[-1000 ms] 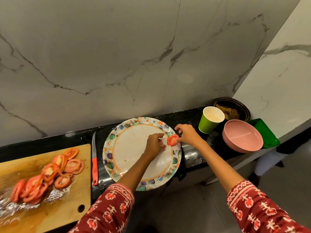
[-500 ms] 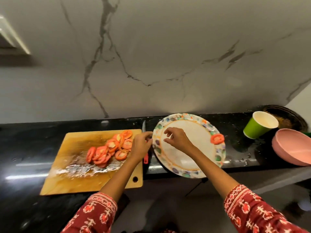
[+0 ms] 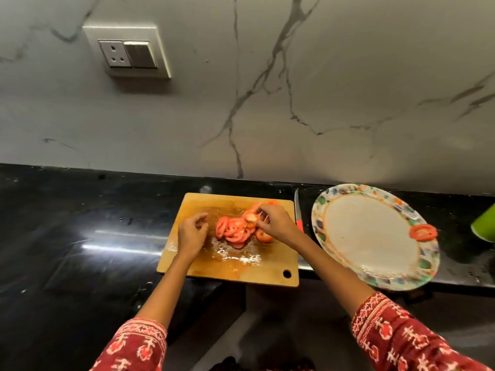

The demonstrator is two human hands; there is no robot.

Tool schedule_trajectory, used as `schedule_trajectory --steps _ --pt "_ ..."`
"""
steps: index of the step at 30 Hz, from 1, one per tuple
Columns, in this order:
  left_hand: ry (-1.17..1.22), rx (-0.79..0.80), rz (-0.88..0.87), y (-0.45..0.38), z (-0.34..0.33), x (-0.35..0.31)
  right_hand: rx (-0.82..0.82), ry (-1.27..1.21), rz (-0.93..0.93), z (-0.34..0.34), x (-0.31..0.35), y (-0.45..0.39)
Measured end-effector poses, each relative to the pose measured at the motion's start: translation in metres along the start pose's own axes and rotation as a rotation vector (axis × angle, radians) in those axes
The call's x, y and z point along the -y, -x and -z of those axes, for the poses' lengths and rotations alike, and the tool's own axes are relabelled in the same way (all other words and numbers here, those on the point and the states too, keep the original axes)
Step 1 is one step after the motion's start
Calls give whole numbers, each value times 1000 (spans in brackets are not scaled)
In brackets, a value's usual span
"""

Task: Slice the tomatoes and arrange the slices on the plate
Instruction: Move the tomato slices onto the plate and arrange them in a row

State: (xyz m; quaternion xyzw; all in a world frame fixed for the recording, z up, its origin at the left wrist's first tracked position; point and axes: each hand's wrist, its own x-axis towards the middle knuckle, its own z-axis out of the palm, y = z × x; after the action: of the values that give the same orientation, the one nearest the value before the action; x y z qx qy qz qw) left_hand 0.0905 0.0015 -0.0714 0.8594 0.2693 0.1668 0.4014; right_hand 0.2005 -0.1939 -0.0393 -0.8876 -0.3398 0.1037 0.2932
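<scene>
**Slices on board, one on plate**

Left hand [image 3: 191, 234] over the cutting board [image 3: 227, 266], fingers loosely curled, grip on nothing. Just right of it, the tomato slices [image 3: 234, 231] heaped. Right hand [image 3: 277, 223] pinches one slice at the heap's far edge. Beyond that grip: knife [image 3: 298, 212] on the counter [image 3: 80, 236], then plate [image 3: 375, 236] holding a single slice [image 3: 423, 232] on its right rim. Green cup [image 3: 484, 227] at frame edge.

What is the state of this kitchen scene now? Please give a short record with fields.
board: wooden cutting board on the black counter
pile: tomato slices heaped on the board
plate: patterned plate, one slice on its right rim
knife: knife between board and plate
left hand: left hand over the board, holds nothing
right hand: right hand pinches a slice at the pile
</scene>
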Motion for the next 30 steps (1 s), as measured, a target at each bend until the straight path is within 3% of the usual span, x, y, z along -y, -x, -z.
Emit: schedule_trajectory --steps 4,10,15,24,30 --pt "12 134 41 -3 7 15 -2 9 0 -19 23 -12" --pt "-10 281 -34 -9 0 7 55 107 -45 -36 42 -26" --pt "-78 314 -60 -19 -7 1 78 251 -111 -42 39 -28" --pt "-58 377 -45 -28 -1 9 261 177 -234 -37 44 -41" --pt "-40 372 -75 -28 4 11 241 302 -229 -44 51 -47"
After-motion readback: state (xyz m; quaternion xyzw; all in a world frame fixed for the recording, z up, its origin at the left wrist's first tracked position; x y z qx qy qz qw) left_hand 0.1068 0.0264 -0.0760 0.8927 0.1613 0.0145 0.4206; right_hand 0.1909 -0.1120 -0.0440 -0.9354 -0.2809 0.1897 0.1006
